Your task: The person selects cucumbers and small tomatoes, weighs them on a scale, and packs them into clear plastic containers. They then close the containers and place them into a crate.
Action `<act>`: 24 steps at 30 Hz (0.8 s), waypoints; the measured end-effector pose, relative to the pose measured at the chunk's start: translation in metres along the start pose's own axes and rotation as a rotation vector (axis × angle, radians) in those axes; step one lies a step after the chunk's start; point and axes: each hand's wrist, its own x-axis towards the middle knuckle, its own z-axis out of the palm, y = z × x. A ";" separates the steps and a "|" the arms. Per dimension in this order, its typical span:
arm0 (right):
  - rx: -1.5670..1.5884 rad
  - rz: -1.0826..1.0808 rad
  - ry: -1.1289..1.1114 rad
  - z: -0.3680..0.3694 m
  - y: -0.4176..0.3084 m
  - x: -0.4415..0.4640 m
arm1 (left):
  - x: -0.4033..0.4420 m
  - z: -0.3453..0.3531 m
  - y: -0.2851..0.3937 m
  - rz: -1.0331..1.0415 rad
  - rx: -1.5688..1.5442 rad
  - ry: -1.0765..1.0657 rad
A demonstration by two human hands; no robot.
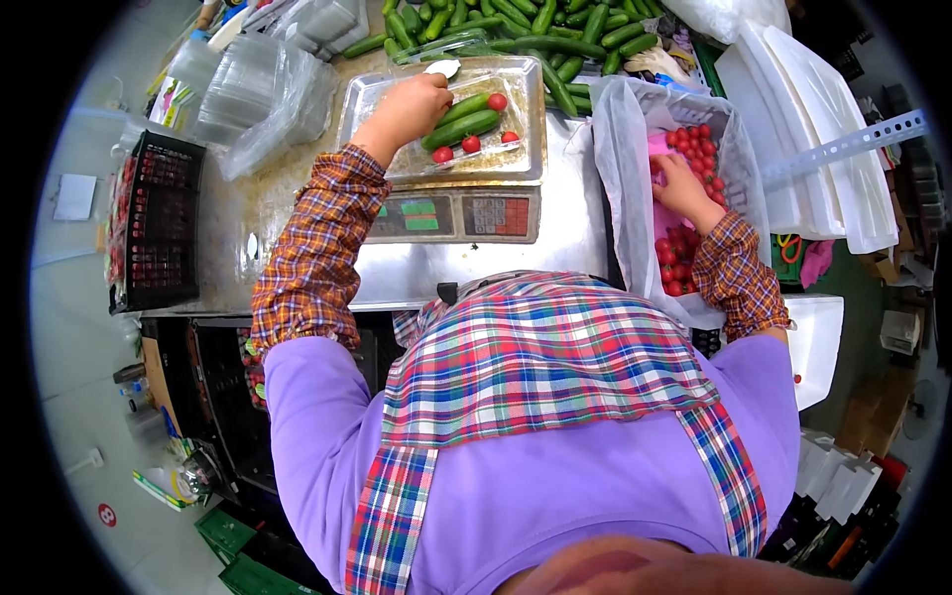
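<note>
On the scale's metal pan [362,99] lie two small cucumbers [462,130] and several cherry tomatoes [471,144], seemingly in a clear plastic box. My left hand [412,111] is at the left end of the cucumbers, fingers closed; what they grip is hidden. Just beyond the fingertips is a small white piece [443,68], its kind unclear. In the lined crate [623,149] on the right, my right hand [682,188] reaches among loose cherry tomatoes [699,149]. Its fingers curl around red fruit beside pink lining, partly out of sight.
A heap of cucumbers [526,25] lies behind the scale [451,213]. Stacked clear plastic boxes [248,94] in a bag stand left of it, with a black crate [159,223] at the table's left edge. White foam boxes [793,129] and a perforated metal bar [853,144] are at right.
</note>
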 end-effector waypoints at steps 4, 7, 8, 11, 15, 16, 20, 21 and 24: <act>-0.056 -0.043 0.099 0.007 -0.001 0.002 | -0.001 0.006 0.000 0.008 0.071 0.025; -0.102 -0.114 0.187 0.012 0.003 0.003 | -0.001 0.008 0.003 0.020 0.171 0.049; -0.094 -0.188 0.190 0.013 0.005 0.005 | -0.001 0.008 0.003 0.020 0.167 0.054; -0.066 -0.345 0.144 0.013 0.007 0.009 | 0.000 0.005 0.010 0.011 0.160 0.055; 0.022 -0.380 -0.048 0.014 -0.004 0.005 | 0.003 0.004 0.019 -0.090 0.076 0.232; 0.052 -0.388 -0.095 0.013 -0.006 0.005 | 0.006 0.002 0.023 -0.134 0.031 0.329; 0.023 -0.365 -0.075 0.005 -0.027 -0.016 | -0.016 -0.030 0.106 -0.381 -0.541 0.356; 0.024 -0.431 -0.087 0.008 -0.027 -0.018 | -0.030 -0.022 0.127 -0.352 -0.655 0.343; 0.123 -0.389 -0.177 0.016 -0.019 -0.023 | -0.074 -0.017 0.182 -0.457 -1.056 -0.085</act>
